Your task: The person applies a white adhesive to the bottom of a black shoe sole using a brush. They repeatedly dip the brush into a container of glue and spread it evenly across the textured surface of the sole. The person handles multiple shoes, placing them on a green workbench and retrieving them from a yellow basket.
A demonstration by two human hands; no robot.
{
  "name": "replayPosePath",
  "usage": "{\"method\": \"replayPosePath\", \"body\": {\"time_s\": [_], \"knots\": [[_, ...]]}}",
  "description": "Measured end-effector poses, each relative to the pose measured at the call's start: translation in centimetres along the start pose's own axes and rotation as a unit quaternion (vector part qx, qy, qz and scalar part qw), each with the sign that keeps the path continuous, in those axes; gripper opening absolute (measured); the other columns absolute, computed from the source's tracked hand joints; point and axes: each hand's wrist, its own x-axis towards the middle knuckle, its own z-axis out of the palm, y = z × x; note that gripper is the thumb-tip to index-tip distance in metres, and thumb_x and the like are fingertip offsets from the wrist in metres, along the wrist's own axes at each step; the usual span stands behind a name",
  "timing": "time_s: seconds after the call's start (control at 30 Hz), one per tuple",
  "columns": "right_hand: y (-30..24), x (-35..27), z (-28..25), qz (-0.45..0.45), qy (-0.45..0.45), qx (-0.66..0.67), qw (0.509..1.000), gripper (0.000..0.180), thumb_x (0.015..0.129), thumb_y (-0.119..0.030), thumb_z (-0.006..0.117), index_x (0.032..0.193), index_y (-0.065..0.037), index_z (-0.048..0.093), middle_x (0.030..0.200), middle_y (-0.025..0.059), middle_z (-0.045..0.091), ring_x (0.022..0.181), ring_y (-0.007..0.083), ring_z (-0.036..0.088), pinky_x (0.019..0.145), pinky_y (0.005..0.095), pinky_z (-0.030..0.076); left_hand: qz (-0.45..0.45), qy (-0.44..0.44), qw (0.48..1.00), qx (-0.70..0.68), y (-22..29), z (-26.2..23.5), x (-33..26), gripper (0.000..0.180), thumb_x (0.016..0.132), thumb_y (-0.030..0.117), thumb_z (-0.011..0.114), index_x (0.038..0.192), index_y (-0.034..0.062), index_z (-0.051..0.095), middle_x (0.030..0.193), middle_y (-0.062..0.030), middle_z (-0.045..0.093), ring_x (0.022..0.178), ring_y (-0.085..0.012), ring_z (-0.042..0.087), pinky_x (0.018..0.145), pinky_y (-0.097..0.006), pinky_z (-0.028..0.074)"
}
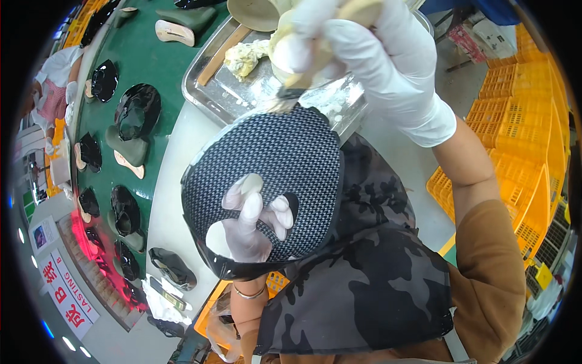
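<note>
My left hand [251, 233], in a white glove, holds a glossy black shoe upper with its black-and-white woven lining [267, 158] turned up. Its fingers come through the opening in the upper and curl over the lining. Gloved in white as well, my right hand [388, 67] is closed around a brush [306, 77] with a pale wooden handle. The bristles meet the far edge of the lining. Partly behind that hand is a cream-coloured cup or bowl, its contents hidden. A metal tray [193, 85] lies beyond the upper, holding a crusted yellowish lump [242, 59] and a wooden stick [223, 54].
On the left runs a green conveyor belt [167, 67] with several glossy black uppers [138, 112] and green shoe lasts [128, 145]. A white cloth [163, 303] lies at the near left. Yellow crates [515, 121] are stacked at right. Another person [54, 91] stands across the belt.
</note>
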Motion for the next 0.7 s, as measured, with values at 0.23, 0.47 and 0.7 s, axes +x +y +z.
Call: {"method": "replayPosePath", "body": {"time_s": [0.23, 0.47, 0.7], "knots": [[0.2, -3.3, -2.3, 0.034, 0.144, -0.104, 0.984, 0.007, 0.090, -0.005, 0.049, 0.091, 0.001, 0.052, 0.081, 0.0077, 0.060, 0.061, 0.0080, 0.055, 0.053, 0.0184, 0.043, 0.044, -0.019, 0.987, -0.152, -2.1, -1.1, -0.1, 0.046, 0.082, 0.024, 0.058, 0.120, 0.0050, 0.041, 0.091, -0.0282, 0.059, 0.061, -0.0309, 0.062, 0.045, -0.030, 0.053], [-0.1, -0.8, -0.6, 0.027, 0.149, -0.088, 0.985, 0.017, 0.090, -0.010, 0.052, 0.103, 0.002, 0.052, 0.084, 0.0064, 0.061, 0.070, 0.0099, 0.060, 0.055, 0.0179, 0.048, 0.082, -0.087, 0.961, -0.249, -2.4, -0.2, 0.0, 0.033, 0.083, 0.007, 0.047, 0.116, 0.0043, 0.045, 0.100, -0.0312, 0.058, 0.071, -0.0359, 0.064, 0.069, -0.039, 0.054], [-0.3, -3.7, -2.3, 0.034, 0.132, -0.167, 0.977, 0.020, 0.097, -0.019, 0.037, 0.104, -0.004, 0.048, 0.084, 0.0085, 0.062, 0.061, 0.0074, 0.056, 0.054, 0.0161, 0.046, 0.122, -0.119, 0.943, -0.287, -2.3, 0.8, 1.0, 0.015, 0.086, 0.003, 0.043, 0.100, 0.0087, 0.044, 0.088, -0.0317, 0.059, 0.090, -0.0345, 0.058, 0.094, -0.045, 0.036]]}}
